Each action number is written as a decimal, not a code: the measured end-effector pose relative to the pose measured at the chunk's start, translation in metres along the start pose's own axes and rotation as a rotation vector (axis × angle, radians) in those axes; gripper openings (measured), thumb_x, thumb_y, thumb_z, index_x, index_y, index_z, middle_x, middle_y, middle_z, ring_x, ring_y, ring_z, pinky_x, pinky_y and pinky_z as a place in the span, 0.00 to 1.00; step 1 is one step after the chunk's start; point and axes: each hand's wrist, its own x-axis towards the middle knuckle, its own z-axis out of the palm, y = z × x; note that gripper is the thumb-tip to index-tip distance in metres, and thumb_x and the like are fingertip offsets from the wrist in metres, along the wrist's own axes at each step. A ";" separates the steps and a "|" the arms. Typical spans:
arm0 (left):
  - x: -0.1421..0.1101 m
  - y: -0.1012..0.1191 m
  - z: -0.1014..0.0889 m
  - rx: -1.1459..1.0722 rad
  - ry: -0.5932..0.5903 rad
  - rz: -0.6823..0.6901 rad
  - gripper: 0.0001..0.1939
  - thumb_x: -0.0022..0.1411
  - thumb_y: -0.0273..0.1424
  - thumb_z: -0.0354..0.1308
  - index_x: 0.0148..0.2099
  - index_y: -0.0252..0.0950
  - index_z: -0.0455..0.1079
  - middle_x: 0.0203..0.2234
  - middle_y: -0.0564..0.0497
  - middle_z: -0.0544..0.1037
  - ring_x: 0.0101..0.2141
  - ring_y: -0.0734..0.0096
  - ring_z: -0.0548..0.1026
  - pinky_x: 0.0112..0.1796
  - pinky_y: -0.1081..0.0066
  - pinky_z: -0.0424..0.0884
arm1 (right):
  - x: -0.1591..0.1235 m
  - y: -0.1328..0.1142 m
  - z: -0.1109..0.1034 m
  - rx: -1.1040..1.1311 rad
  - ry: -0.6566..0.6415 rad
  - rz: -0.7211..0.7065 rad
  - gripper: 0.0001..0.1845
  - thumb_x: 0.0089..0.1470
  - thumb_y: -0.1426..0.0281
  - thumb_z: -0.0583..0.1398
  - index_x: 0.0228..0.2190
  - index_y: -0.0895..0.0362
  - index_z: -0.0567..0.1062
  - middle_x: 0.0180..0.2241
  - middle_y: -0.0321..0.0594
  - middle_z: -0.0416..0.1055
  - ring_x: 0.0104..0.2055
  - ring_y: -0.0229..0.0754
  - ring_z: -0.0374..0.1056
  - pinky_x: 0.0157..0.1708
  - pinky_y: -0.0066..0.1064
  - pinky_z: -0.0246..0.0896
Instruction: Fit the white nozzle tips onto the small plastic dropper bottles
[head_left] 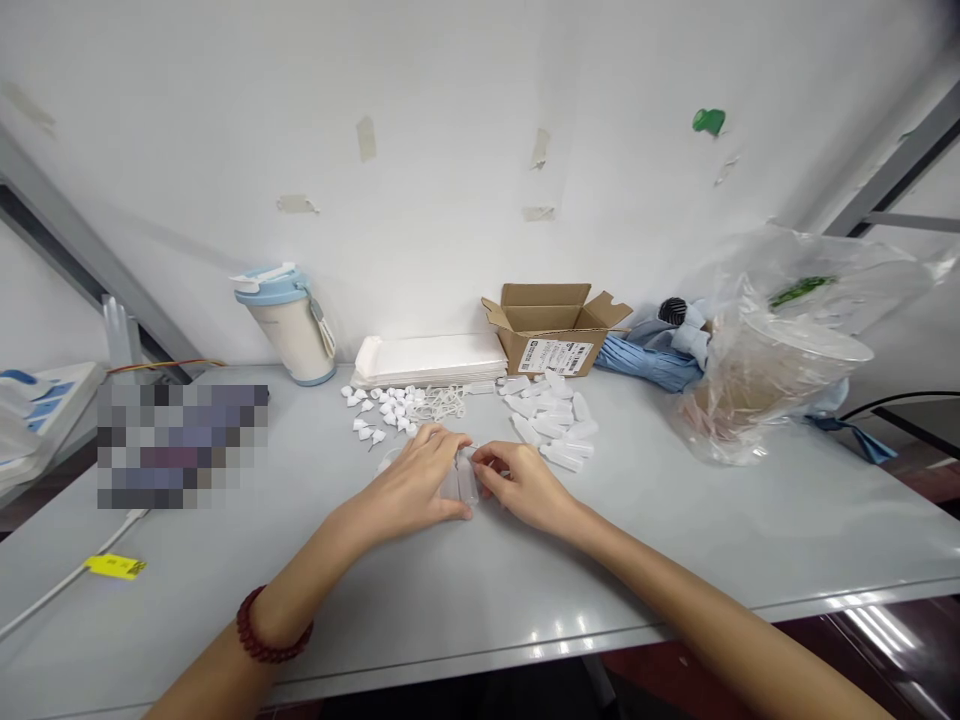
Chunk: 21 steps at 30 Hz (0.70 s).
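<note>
My left hand (420,480) curves round small translucent plastic bottles (466,480) low over the table in the middle. Its thumb is at their lower end and its fingers at the upper end. Close on the right, my right hand (525,485) has its thumb and fingers pinched together beside the upper part of the bottles. What lies between those fingertips is hidden. Similar translucent bottles (551,415) lie in a loose pile behind my right hand. White nozzle caps (390,405) are scattered behind my left hand, with small pale looped pieces (442,402) next to them.
A flat stack of white packets (435,360) and an open cardboard box (555,345) stand along the wall. A lidded tumbler (292,325) is at the back left. To the right are blue cloth (652,355) and a plastic-wrapped bundle (772,370). A white cable (52,595) crosses the left side.
</note>
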 end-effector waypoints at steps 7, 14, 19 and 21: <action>-0.001 -0.005 -0.001 -0.026 0.002 -0.013 0.34 0.47 0.43 0.64 0.54 0.39 0.61 0.47 0.44 0.67 0.51 0.52 0.63 0.46 0.58 0.66 | 0.000 -0.003 -0.003 -0.014 -0.003 0.008 0.10 0.52 0.77 0.53 0.31 0.60 0.74 0.22 0.37 0.72 0.23 0.36 0.66 0.26 0.27 0.60; 0.009 -0.036 -0.015 0.039 0.380 -0.191 0.16 0.64 0.38 0.43 0.43 0.36 0.68 0.42 0.44 0.73 0.48 0.55 0.65 0.46 0.57 0.65 | 0.006 0.008 -0.018 -0.233 0.185 -0.085 0.09 0.53 0.75 0.53 0.33 0.59 0.73 0.28 0.40 0.73 0.29 0.38 0.67 0.29 0.29 0.60; 0.016 -0.067 -0.014 0.158 0.527 -0.127 0.16 0.60 0.29 0.42 0.38 0.36 0.71 0.40 0.44 0.75 0.47 0.56 0.65 0.50 0.52 0.60 | 0.011 0.016 -0.031 -0.691 0.240 -0.018 0.11 0.55 0.75 0.53 0.40 0.60 0.72 0.40 0.49 0.70 0.44 0.48 0.65 0.34 0.33 0.60; 0.017 -0.073 -0.011 0.149 0.504 -0.118 0.15 0.59 0.29 0.43 0.38 0.37 0.72 0.42 0.46 0.76 0.48 0.56 0.65 0.51 0.53 0.60 | 0.011 0.015 -0.034 -0.805 0.194 0.056 0.12 0.56 0.74 0.54 0.42 0.61 0.71 0.42 0.51 0.68 0.47 0.51 0.63 0.33 0.33 0.60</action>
